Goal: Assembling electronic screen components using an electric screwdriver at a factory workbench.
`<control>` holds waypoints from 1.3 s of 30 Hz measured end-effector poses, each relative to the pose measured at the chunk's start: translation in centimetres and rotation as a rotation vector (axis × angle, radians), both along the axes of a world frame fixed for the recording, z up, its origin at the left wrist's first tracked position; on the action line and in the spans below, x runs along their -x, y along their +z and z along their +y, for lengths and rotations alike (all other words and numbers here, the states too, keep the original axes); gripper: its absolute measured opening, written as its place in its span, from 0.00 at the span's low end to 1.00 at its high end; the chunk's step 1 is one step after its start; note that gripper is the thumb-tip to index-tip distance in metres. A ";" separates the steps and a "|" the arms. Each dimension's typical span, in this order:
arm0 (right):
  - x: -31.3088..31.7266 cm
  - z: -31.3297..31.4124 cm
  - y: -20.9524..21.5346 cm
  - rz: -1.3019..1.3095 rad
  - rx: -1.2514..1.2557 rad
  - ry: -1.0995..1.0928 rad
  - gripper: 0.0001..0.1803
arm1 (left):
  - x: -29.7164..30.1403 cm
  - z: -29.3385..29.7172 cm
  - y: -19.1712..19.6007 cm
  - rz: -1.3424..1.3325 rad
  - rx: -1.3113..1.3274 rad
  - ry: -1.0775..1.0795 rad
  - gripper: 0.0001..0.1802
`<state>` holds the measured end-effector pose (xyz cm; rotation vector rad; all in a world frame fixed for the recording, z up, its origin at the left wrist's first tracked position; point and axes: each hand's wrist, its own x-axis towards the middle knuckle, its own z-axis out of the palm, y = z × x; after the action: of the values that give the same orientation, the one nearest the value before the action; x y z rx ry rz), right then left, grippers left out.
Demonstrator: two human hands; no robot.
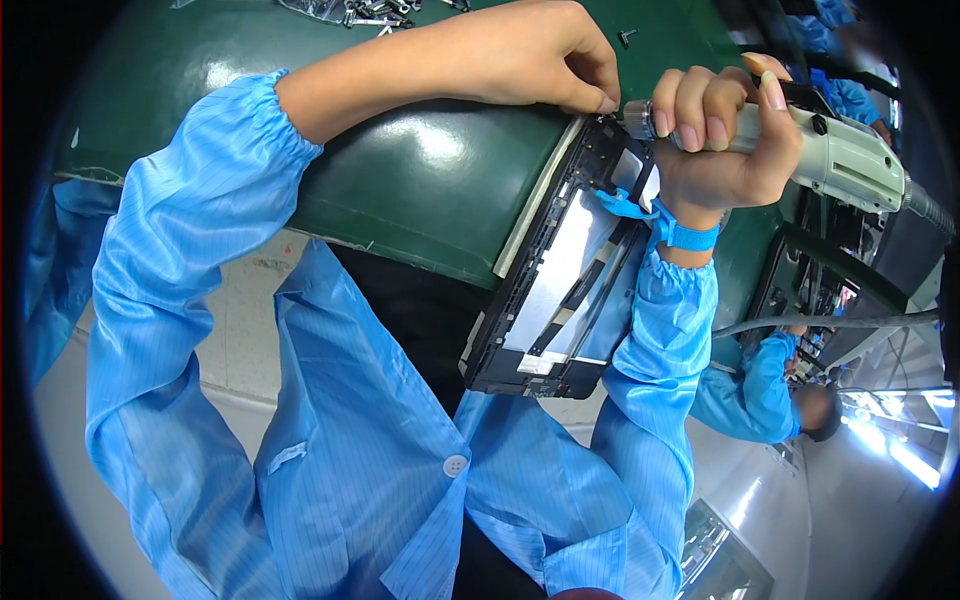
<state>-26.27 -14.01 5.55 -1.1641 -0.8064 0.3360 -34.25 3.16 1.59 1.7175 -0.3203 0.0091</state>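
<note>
My right hand [740,130] is wrapped round a pale grey-green electric screwdriver [855,165], lying nearly level with its tip toward the left. The tip meets the far corner of an opened, flat electronic device [560,270] with a black frame and silver panels inside. My left hand [545,60] reaches across from the left, thumb and forefinger pinched at that same corner beside the tip. Whatever is between those fingertips is too small to make out. The device's near end juts past the table edge, over my lap. A blue strap [690,237] circles my right wrist.
On the green table [430,190], a small dark screw-like part [627,38] lies beyond the device. Several small metal parts [375,12] are heaped at the far edge near a clear bag. A grey cable [830,322] crosses at right, where another person's blue sleeve [750,395] shows.
</note>
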 end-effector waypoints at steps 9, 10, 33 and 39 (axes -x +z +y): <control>0.9 0.7 0.5 -0.023 0.075 0.009 0.21 | 0.3 -0.1 -0.3 -0.018 0.009 -0.002 0.13; 1.1 0.9 0.7 -0.040 0.127 -0.004 0.22 | 0.4 -0.1 -0.2 -0.017 0.009 -0.005 0.13; 1.6 1.3 1.6 0.155 0.190 -0.024 0.18 | 0.1 -0.9 1.3 0.179 -0.180 0.014 0.15; 1.8 1.3 1.3 0.159 0.177 -0.060 0.16 | 0.4 -0.9 0.8 0.114 -0.093 0.018 0.15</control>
<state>-28.05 -12.71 6.87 -1.3068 -0.6108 0.4515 -34.63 2.29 2.34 1.8053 -0.2236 -0.0921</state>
